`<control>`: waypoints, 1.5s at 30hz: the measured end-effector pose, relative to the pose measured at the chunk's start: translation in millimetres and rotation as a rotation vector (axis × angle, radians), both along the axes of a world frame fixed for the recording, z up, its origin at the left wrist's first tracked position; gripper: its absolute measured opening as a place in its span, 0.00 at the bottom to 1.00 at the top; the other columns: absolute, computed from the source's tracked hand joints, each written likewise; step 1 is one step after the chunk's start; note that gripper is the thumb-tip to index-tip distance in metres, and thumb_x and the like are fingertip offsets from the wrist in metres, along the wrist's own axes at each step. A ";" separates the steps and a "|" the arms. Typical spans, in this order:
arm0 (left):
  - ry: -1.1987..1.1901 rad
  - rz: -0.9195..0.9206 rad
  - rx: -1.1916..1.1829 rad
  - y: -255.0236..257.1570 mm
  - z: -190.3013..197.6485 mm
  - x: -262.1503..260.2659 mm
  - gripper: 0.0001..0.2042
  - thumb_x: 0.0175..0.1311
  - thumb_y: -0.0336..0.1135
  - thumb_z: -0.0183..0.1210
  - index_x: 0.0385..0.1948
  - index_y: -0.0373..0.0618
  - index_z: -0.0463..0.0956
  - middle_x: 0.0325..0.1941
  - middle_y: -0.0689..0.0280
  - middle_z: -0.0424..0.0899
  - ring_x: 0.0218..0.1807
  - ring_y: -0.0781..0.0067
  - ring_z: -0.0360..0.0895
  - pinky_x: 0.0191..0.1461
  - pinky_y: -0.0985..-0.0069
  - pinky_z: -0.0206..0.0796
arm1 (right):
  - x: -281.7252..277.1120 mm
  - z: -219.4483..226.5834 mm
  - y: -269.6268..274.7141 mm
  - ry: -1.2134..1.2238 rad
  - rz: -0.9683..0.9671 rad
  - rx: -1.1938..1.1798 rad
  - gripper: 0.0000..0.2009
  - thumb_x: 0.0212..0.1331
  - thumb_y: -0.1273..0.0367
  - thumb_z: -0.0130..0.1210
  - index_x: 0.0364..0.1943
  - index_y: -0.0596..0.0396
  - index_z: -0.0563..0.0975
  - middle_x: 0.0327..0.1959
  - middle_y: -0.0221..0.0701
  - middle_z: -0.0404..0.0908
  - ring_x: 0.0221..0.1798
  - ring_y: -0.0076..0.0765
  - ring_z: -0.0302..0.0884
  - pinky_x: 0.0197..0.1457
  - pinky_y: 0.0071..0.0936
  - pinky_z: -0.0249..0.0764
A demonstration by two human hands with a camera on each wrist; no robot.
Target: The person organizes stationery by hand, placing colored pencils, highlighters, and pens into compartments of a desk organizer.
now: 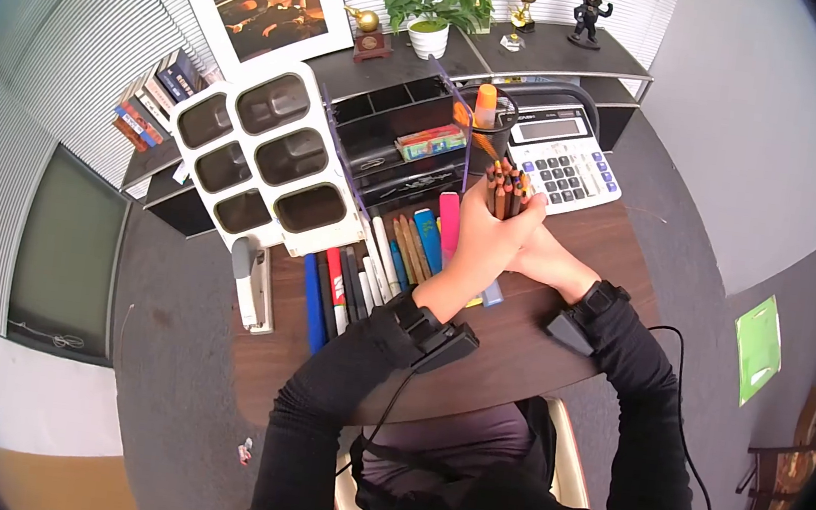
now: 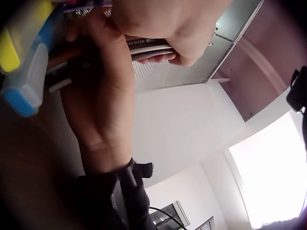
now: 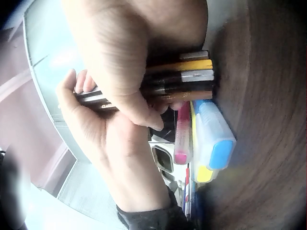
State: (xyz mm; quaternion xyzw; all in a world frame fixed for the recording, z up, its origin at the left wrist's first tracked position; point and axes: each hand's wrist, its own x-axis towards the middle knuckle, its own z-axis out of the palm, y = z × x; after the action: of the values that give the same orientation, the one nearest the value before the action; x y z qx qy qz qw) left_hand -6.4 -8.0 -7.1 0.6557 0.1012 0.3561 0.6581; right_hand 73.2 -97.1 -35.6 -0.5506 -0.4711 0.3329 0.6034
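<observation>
In the head view, both hands close round one upright bundle of pencils above the right part of the desk. My left hand grips it from the left, and my right hand wraps it from the right. Pencil ends stick out below the right hand in the right wrist view, close over the wood. Fingers and palms hide the middle of the bundle. Beside it lie highlighters with blue and yellow ends and a pink marker. Just behind the hands stands a dark pen cup with an orange highlighter in it.
A row of markers and pens lies left of the hands, with a stapler farther left. A white compartment organizer and a black desk organizer stand behind. The calculator leans at the right. Cables trail from both wrists.
</observation>
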 end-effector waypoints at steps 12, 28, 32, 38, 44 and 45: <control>-0.259 -0.165 -0.643 11.9 45.8 -83.4 0.08 0.68 0.32 0.56 0.36 0.53 0.63 0.27 0.73 0.65 0.31 0.79 0.65 0.43 0.72 0.63 | -61.6 59.1 -11.4 0.021 0.152 -0.366 0.16 0.53 0.72 0.65 0.45 0.61 0.75 0.19 0.24 0.73 0.17 0.17 0.68 0.21 0.21 0.64; 0.044 -0.208 -0.759 72.0 -8.3 -156.4 0.11 0.68 0.44 0.57 0.38 0.49 0.70 0.31 0.71 0.73 0.42 0.71 0.75 0.56 0.66 0.70 | -126.4 46.4 58.1 0.885 0.346 -0.600 0.25 0.56 0.74 0.60 0.44 0.38 0.53 0.24 0.30 0.69 0.20 0.26 0.67 0.24 0.21 0.56; 0.081 -0.155 -0.866 73.5 -8.2 -160.6 0.11 0.65 0.44 0.60 0.33 0.50 0.71 0.29 0.71 0.74 0.39 0.68 0.76 0.49 0.67 0.71 | -130.1 44.8 60.2 0.965 0.433 -0.620 0.22 0.57 0.71 0.60 0.43 0.36 0.56 0.23 0.29 0.68 0.20 0.27 0.66 0.25 0.23 0.56; 0.152 -0.154 -0.925 80.9 -11.3 -162.4 0.10 0.64 0.42 0.59 0.38 0.47 0.73 0.33 0.68 0.78 0.40 0.69 0.79 0.43 0.70 0.74 | -131.5 43.1 62.0 0.965 0.397 -0.640 0.15 0.58 0.66 0.60 0.39 0.36 0.63 0.23 0.29 0.71 0.19 0.28 0.66 0.25 0.25 0.58; 0.132 -0.213 -0.946 111.9 -9.6 -162.5 0.15 0.65 0.46 0.59 0.41 0.43 0.76 0.38 0.57 0.83 0.45 0.58 0.82 0.51 0.63 0.74 | -139.4 47.7 86.7 1.006 0.450 -0.464 0.09 0.60 0.60 0.60 0.32 0.48 0.76 0.30 0.27 0.77 0.25 0.28 0.74 0.28 0.23 0.67; 0.116 -0.229 -0.980 113.5 -5.5 -163.0 0.19 0.66 0.49 0.58 0.43 0.40 0.76 0.42 0.52 0.83 0.48 0.56 0.81 0.54 0.63 0.73 | -144.7 49.2 92.3 1.022 0.295 -0.491 0.10 0.62 0.59 0.56 0.34 0.48 0.76 0.28 0.27 0.78 0.25 0.27 0.75 0.27 0.21 0.65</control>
State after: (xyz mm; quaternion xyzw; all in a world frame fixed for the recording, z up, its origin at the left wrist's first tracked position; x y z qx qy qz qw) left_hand -169.4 105.5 -12.6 0.2954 0.2200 0.1553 0.9166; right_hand -71.6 -4.8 13.6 -0.3724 -0.1010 0.7361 0.5561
